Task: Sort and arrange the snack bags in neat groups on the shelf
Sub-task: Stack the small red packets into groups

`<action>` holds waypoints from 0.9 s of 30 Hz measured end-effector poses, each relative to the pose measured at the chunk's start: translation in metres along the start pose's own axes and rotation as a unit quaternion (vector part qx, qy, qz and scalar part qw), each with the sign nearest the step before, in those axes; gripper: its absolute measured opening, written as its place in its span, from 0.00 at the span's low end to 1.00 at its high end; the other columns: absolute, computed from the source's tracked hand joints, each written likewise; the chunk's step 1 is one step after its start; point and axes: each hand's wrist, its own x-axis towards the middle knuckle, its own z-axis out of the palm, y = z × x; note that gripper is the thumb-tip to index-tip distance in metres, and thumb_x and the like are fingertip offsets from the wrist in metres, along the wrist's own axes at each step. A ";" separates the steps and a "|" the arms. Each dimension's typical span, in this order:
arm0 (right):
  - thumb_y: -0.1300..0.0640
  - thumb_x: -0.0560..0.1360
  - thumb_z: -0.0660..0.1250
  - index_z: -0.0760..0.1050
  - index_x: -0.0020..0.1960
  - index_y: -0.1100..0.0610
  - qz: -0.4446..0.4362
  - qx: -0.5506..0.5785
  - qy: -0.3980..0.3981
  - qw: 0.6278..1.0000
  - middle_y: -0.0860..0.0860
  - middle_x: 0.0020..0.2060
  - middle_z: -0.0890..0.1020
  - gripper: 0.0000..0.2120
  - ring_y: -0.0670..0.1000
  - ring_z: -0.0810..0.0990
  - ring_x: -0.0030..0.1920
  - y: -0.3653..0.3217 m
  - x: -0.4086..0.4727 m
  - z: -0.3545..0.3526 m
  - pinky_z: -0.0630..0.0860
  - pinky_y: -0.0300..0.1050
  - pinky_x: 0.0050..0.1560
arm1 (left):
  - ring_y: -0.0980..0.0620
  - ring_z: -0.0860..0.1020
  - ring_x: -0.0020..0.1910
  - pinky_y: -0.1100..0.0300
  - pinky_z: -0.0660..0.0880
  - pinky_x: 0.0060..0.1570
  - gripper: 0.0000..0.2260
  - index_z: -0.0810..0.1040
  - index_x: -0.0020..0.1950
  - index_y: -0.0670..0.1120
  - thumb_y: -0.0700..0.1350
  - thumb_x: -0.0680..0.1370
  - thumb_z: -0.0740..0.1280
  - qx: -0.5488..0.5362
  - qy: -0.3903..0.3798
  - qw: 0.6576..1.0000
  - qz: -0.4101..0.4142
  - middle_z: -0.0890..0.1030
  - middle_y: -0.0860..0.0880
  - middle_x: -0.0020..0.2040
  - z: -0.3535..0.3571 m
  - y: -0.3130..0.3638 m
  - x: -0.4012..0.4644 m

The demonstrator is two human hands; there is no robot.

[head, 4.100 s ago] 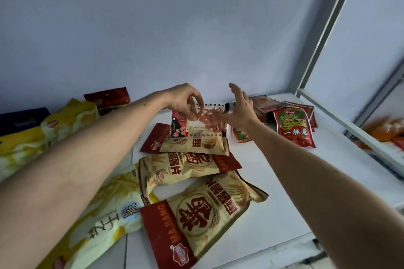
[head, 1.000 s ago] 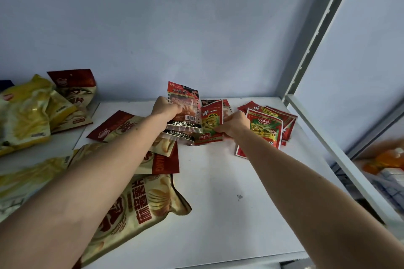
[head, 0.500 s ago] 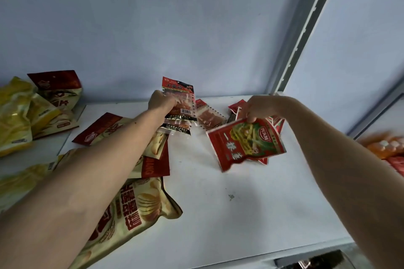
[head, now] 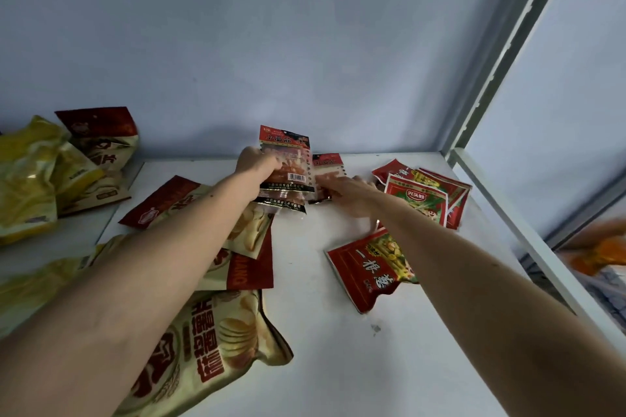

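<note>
My left hand (head: 257,164) grips a small stack of clear-and-red snack packets (head: 288,166), held upright near the back of the white shelf (head: 338,366). My right hand (head: 349,195) reaches with extended fingers onto another small red packet (head: 327,164) lying just right of that stack; whether it grips the packet I cannot tell. A red and green snack bag (head: 369,267) lies alone on the shelf under my right forearm. More red and green bags (head: 423,195) are piled at the back right. Large cream and red chip bags (head: 216,349) lie on the left.
Yellow bags (head: 27,179) and a cream and red chip bag (head: 101,145) sit at the far left. A metal upright (head: 501,54) and a rail (head: 528,234) bound the shelf on the right. The blue-grey wall closes the back.
My right hand has let go of the red and green bag, which now lies on the shelf, and has moved left to the small red packet. My left hand holds its stack in place.
</note>
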 end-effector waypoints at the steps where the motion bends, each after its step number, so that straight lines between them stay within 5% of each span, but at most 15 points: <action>1: 0.61 0.83 0.51 0.58 0.76 0.41 -0.008 0.044 0.011 0.999 0.50 0.76 0.63 0.25 0.58 0.67 0.70 -0.001 0.001 0.001 0.64 0.56 0.70 | 0.47 0.75 0.52 0.57 0.70 0.46 0.08 0.76 0.54 0.39 0.35 0.75 0.67 -0.007 -0.006 1.000 -0.005 0.77 0.45 0.52 -0.001 -0.001 0.002; 3: 0.64 0.82 0.52 0.67 0.73 0.49 0.017 0.177 0.066 0.982 0.53 0.67 0.74 0.22 0.53 0.74 0.59 -0.003 -0.002 -0.001 0.72 0.41 0.56 | 0.45 0.76 0.54 0.53 0.74 0.53 0.05 0.77 0.48 0.41 0.35 0.74 0.69 -0.025 -0.021 0.999 -0.016 0.79 0.44 0.53 -0.002 -0.004 0.005; 5: 0.65 0.81 0.54 0.69 0.71 0.56 0.090 0.261 0.124 0.953 0.56 0.64 0.76 0.20 0.55 0.76 0.58 0.002 -0.006 -0.004 0.73 0.41 0.50 | 0.44 0.78 0.56 0.47 0.75 0.59 0.07 0.78 0.50 0.41 0.34 0.73 0.70 -0.051 -0.045 0.997 -0.038 0.81 0.43 0.55 -0.002 -0.007 0.005; 7: 0.59 0.81 0.56 0.73 0.66 0.59 0.112 0.266 0.144 0.947 0.58 0.62 0.77 0.16 0.56 0.77 0.55 0.005 -0.010 -0.004 0.74 0.46 0.51 | 0.43 0.79 0.53 0.46 0.77 0.55 0.12 0.78 0.54 0.40 0.33 0.72 0.70 -0.076 -0.076 0.992 -0.061 0.82 0.42 0.53 -0.001 -0.008 0.002; 9: 0.48 0.82 0.54 0.75 0.59 0.60 0.117 0.288 0.137 0.941 0.58 0.54 0.80 0.18 0.51 0.78 0.45 -0.003 -0.020 -0.006 0.73 0.45 0.42 | 0.44 0.80 0.49 0.50 0.78 0.45 0.12 0.78 0.54 0.40 0.31 0.72 0.69 -0.102 -0.107 0.986 -0.072 0.82 0.42 0.52 0.000 -0.005 -0.004; 12: 0.36 0.80 0.50 0.76 0.62 0.66 0.137 0.379 0.113 0.908 0.61 0.55 0.80 0.35 0.58 0.79 0.55 -0.014 -0.026 -0.011 0.74 0.51 0.53 | 0.44 0.81 0.45 0.52 0.78 0.40 0.10 0.78 0.50 0.41 0.29 0.73 0.68 -0.146 -0.140 0.976 -0.079 0.82 0.41 0.50 0.003 0.002 -0.014; 15: 0.31 0.74 0.60 0.79 0.48 0.59 0.125 0.439 0.120 0.881 0.56 0.43 0.80 0.31 0.53 0.76 0.44 -0.017 -0.028 -0.014 0.73 0.51 0.53 | 0.43 0.81 0.46 0.51 0.78 0.43 0.10 0.78 0.45 0.43 0.28 0.72 0.67 -0.195 -0.177 0.962 -0.069 0.83 0.43 0.45 0.007 0.006 -0.022; 18: 0.41 0.71 0.72 0.77 0.55 0.60 0.116 0.514 0.131 0.840 0.53 0.45 0.81 0.24 0.51 0.79 0.45 -0.010 -0.029 -0.013 0.77 0.47 0.48 | 0.43 0.81 0.49 0.52 0.77 0.47 0.10 0.80 0.49 0.42 0.30 0.71 0.69 -0.229 -0.240 0.942 -0.056 0.84 0.44 0.45 0.010 0.009 -0.029; 22: 0.59 0.69 0.77 0.78 0.55 0.64 0.097 0.616 0.138 0.769 0.57 0.46 0.84 0.17 0.52 0.84 0.42 -0.002 -0.038 -0.017 0.82 0.51 0.51 | 0.44 0.81 0.49 0.51 0.76 0.51 0.06 0.78 0.53 0.45 0.45 0.78 0.67 -0.268 -0.281 0.919 -0.065 0.83 0.43 0.50 0.015 0.009 -0.037; 27: 0.66 0.70 0.74 0.69 0.61 0.61 0.101 0.655 0.112 0.741 0.59 0.54 0.81 0.22 0.59 0.84 0.51 0.007 -0.046 -0.011 0.80 0.60 0.55 | 0.45 0.80 0.49 0.51 0.78 0.44 0.14 0.75 0.56 0.44 0.29 0.75 0.65 -0.285 -0.218 0.933 -0.031 0.81 0.43 0.50 0.031 0.006 -0.040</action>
